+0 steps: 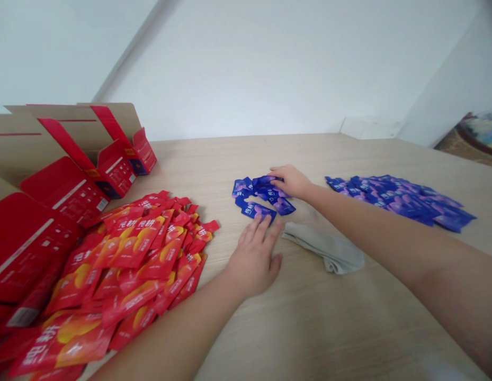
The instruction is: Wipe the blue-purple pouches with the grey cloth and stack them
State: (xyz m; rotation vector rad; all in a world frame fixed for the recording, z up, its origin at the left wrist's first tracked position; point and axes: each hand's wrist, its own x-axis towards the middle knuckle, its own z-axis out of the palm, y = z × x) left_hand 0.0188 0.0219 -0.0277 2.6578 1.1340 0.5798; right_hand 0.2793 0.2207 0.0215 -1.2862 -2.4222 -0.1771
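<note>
Several small blue and purple sachets (249, 210) lie in a loose cluster near the middle of the table. My left hand (256, 259) is open, palm down, with its fingers spread and their tips at the cluster's near edge. At the cluster's far right, my right hand (292, 182) has its fingers curled down on a blue sachet (265, 180); its fingertips are partly hidden. A folded grey cloth (325, 246) rests just right of my left hand, beneath my right forearm.
A large heap of red and orange sachets (138, 264) covers the left side. Open red cartons (66, 190) stand in a row behind it. More blue sachets (400, 198) are piled at the right. A white box-shaped object (370, 128) sits by the back wall.
</note>
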